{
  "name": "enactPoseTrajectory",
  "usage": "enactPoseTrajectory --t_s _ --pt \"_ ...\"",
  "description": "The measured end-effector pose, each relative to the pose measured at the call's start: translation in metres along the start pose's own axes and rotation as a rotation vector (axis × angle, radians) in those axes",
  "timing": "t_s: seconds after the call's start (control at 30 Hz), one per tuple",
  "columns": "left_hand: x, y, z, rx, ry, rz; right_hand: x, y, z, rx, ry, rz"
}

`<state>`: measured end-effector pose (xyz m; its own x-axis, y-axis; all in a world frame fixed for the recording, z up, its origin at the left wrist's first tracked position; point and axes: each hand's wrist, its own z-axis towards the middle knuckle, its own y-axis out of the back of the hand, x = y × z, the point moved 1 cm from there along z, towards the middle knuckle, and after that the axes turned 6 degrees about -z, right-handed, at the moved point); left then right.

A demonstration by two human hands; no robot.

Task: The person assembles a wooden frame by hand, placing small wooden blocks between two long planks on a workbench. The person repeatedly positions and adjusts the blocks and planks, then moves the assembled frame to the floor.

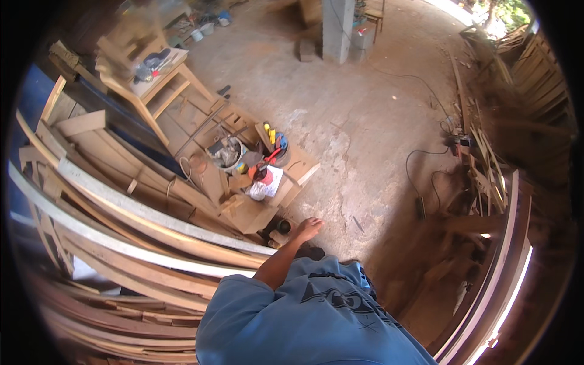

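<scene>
The person wears a loose blue T-shirt (310,316) with short sleeves and a dark printed design across the chest. One bare forearm runs out to a bare hand (308,229), probably the left; no glove, watch or ring shows near the fingers.

Long curved planks (140,225) are seen as bare wood, matt, rough-sawn; one strip among them is painted off-white, w/ a smoother finish. The stool (155,85) is made of pale unfinished wood. The floor (359,115) is given as rough concrete, matt, dusted w/ reddish sawdust. The pillar (337,27) is plain grey concrete, approx. smooth. A black cable (420,164) looks rubber-coated, slightly glossy. The small bucket (226,152) appears to be dull plastic. Beside the bare left hand (309,228), the shirt (310,316) is soft blue cloth, matt, w/ a dark print. Stacked slats (535,79) at right are weathered wood.
</scene>
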<state>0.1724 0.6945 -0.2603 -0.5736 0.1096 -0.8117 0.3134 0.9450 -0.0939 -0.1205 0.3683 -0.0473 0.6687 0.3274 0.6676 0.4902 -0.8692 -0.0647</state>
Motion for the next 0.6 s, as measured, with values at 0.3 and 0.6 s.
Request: enactPoseTrajectory --t_s 0.3,0.6 --pt "0.075 -0.057 -0.080 -0.075 0.401 0.731 -0.070 0.009 -0.087 -0.118 0.055 0.279" --pt "0.065 -0.118 -0.076 -0.071 0.311 0.631 -0.147 -0.009 -0.136 -0.170 0.138 0.378"
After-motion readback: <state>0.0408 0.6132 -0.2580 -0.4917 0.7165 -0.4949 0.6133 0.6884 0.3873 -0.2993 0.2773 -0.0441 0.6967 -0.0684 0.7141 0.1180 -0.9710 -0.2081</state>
